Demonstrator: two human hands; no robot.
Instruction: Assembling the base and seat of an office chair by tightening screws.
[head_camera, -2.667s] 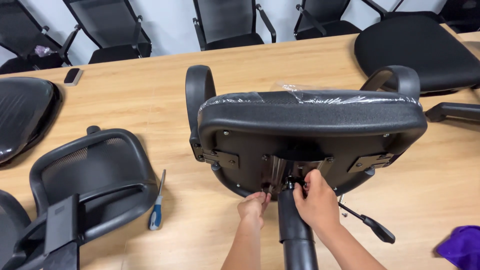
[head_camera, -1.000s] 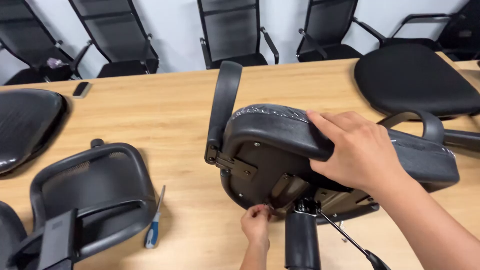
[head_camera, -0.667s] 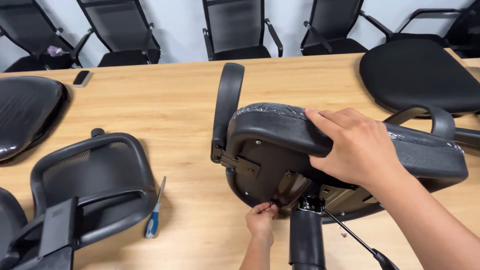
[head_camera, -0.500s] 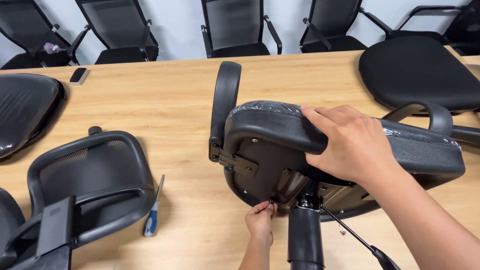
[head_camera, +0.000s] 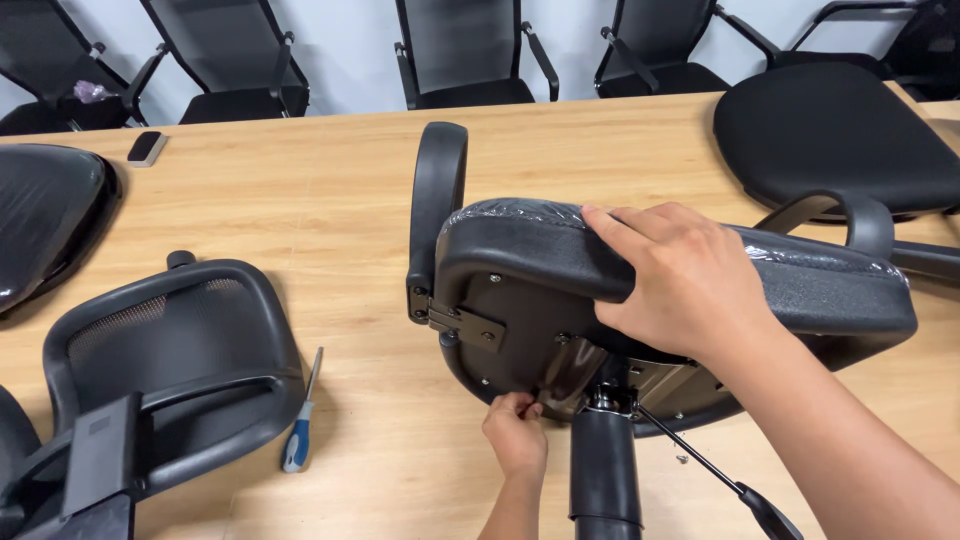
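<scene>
Head view: my right hand (head_camera: 690, 285) grasps the seat (head_camera: 520, 250) edge; my left hand (head_camera: 515, 435) pinches beneath, contents hidden. Bare table (head_camera: 300, 200) lies open at 10 o'clock; a screwdriver (head_camera: 300, 415) lies at 9.

A little while ago the chair seat (head_camera: 560, 250) stood up straight on its edge, facing the person, and both hands were low down at the metal part under it. Now the seat is turned and tipped over to one side. The right hand (head_camera: 690, 280) has gone up and grips the top edge of the seat. The left hand (head_camera: 515, 435) has slid a bit left under the seat.
</scene>
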